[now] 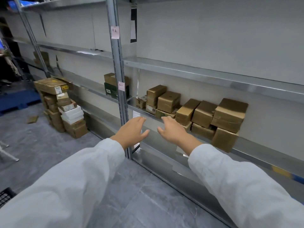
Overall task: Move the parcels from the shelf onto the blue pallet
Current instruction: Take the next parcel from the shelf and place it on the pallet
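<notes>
Cardboard, brown: parcels (197, 112), about 10, clustered on the steel shelf (259, 152) just beyond the fingertips and trailing away to their right.

Nearest item: flat carton (164, 114) at the shelf lip, directly ahead of the right fingers (166, 120), near but apart. Long axis apparently along the shelf edge, across the line of reach.

Nearer of the 2: right hand (172, 130), fingers straight and loosely spread, thumb out, holding nothing.

Other: left hand (131, 131), beside the upright post (121, 104), fingers close together and gently bent, thumb splayed, holding nothing. Beyond its fingertips, a small carton (141, 102).

Destination: blue pallet (18, 99), well apart, far to the left of the left fingers, past a floor stack (62, 109) of cartons.

Judgement: reach stage, nothing gripped yet. Calls for a short forward reach, then a 2-handed clasp on the carton's ends.
</notes>
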A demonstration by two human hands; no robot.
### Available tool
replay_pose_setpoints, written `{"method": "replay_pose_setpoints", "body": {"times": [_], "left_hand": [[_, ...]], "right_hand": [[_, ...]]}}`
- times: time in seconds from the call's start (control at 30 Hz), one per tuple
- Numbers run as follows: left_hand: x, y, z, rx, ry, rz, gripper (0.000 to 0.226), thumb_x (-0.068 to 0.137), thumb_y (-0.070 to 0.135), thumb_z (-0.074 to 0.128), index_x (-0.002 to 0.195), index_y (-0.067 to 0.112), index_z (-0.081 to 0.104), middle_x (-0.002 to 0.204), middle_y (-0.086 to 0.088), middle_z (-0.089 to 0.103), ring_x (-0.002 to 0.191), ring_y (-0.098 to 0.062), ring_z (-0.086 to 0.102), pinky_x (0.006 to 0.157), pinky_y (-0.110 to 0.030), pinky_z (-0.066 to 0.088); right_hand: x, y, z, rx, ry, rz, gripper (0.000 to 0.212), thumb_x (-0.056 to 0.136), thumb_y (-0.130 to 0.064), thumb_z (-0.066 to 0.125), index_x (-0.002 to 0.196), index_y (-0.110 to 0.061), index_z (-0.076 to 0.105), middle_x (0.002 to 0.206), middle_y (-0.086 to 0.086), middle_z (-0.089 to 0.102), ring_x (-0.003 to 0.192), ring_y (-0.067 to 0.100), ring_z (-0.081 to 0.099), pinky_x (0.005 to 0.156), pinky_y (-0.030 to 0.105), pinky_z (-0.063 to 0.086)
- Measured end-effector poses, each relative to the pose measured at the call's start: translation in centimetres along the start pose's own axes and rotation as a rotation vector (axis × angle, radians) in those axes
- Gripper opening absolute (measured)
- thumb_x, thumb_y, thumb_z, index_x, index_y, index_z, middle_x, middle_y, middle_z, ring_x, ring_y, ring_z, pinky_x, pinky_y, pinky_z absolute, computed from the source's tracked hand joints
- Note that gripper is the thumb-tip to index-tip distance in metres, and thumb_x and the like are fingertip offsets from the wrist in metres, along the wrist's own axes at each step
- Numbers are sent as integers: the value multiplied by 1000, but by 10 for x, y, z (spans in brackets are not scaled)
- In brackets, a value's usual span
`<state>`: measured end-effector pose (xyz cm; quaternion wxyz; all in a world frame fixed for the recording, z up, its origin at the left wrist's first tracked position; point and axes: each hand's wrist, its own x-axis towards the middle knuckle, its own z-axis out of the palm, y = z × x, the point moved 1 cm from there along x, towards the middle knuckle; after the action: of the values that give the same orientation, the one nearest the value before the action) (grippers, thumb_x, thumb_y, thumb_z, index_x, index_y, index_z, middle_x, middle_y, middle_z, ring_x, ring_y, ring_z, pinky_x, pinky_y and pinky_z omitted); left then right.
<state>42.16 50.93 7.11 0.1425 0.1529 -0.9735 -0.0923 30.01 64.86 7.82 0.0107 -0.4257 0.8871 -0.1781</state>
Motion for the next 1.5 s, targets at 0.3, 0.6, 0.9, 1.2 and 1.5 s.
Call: {"method": "replay_pose_setpoints", "body": {"times": [0.3,0.6,0.9,1.2,1.5], "left_hand": [[136,-56,-10,49,-6,-35,60,96,43,51,148,17,36,152,-3,40,138,-19,39,111,-35,33],[242,-91,46,30,-43,2,61,95,40,55,149,19,35,152,-1,39,140,-17,36,112,-31,29],[330,-137,63,-5,-5,99,55,96,30,52,146,13,39,150,-5,42,138,-19,39,114,-31,30],[428,-206,86,-4,-51,254,55,97,29,50,147,11,37,150,-5,41,137,-19,37,114,-28,25],[501,-247,123,-92,-188,359,49,97,31,47,142,10,43,137,-13,53,124,-26,51,105,-36,40]], "right_hand": [[150,34,-9,76,50,-12,51,94,-37,53,139,-15,42,134,7,50,116,24,52,90,34,45],[251,84,14,94,-37,83,51,93,-31,52,139,-13,40,136,8,46,118,26,51,89,36,46],[338,91,21,88,-50,138,56,95,-28,47,147,-12,32,146,8,38,131,29,42,105,42,40],[436,79,46,57,-32,268,54,97,-27,45,147,-12,32,146,12,41,129,30,46,102,40,44],[504,74,76,136,-152,560,33,101,-18,38,120,1,56,118,21,62,107,35,58,82,32,44]]}}
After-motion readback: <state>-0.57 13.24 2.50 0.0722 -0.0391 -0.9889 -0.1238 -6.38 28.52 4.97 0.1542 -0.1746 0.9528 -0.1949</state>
